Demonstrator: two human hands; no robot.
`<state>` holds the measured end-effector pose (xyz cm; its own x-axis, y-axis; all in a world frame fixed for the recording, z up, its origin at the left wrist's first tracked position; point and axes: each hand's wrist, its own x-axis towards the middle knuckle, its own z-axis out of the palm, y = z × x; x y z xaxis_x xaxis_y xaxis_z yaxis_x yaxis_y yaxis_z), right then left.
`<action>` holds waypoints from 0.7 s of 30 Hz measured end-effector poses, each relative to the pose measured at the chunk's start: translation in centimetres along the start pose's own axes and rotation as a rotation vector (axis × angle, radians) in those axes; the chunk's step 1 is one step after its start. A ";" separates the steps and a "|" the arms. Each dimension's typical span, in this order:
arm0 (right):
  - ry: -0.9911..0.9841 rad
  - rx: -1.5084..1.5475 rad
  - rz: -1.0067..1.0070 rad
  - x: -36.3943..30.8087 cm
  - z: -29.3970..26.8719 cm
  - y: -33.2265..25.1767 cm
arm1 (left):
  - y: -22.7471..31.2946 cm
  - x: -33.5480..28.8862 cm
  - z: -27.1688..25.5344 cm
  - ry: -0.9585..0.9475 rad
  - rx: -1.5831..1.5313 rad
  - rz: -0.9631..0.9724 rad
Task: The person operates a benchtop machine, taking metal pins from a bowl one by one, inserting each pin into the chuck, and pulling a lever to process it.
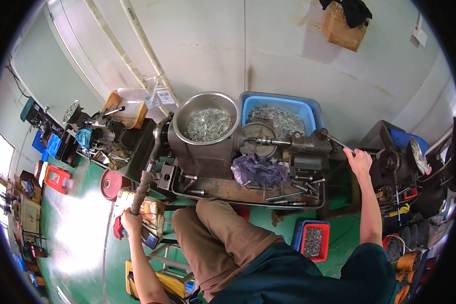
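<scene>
A small bench lathe (202,162) stands before me. My left hand (131,221) is closed around the lower end of a long lever with a wrapped grip (142,190), which slants up to the machine's left side. At the right, my right hand (359,162) has its fingers round the end of a thin metal lever (339,143) on the tailstock (307,149). Between the hands, a spindle (268,142) points at a round chuck plate (251,137). A steel bowl (177,121) on the headstock holds many small metal pins. A crumpled purple rag (258,169) lies below the spindle.
Behind the lathe, a blue tub (311,114) holds more metal parts. Loose tools (299,190) lie in the machine's tray. A red bin (323,248) of small parts stands on the green floor. Other machines flank me left (93,124) and right (390,162).
</scene>
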<state>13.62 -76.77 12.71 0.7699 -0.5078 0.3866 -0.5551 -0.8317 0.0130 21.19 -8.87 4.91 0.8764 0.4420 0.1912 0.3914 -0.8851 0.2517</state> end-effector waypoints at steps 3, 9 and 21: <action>-0.045 -0.011 0.015 0.1 -0.2 0.1 | 0.0 0.0 0.0 -0.016 -0.005 -0.017; -0.107 0.041 0.058 0.4 0.5 0.5 | -0.2 -0.1 0.0 -0.010 -0.020 0.015; -0.022 0.460 -0.470 5.6 3.4 -20.9 | 0.6 0.0 -0.9 -0.037 0.042 -0.063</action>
<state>30.59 -62.99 11.46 0.9063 -0.0677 0.4172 0.0294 -0.9746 -0.2220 21.14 -9.30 5.96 0.8589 0.4924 0.1407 0.4572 -0.8611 0.2225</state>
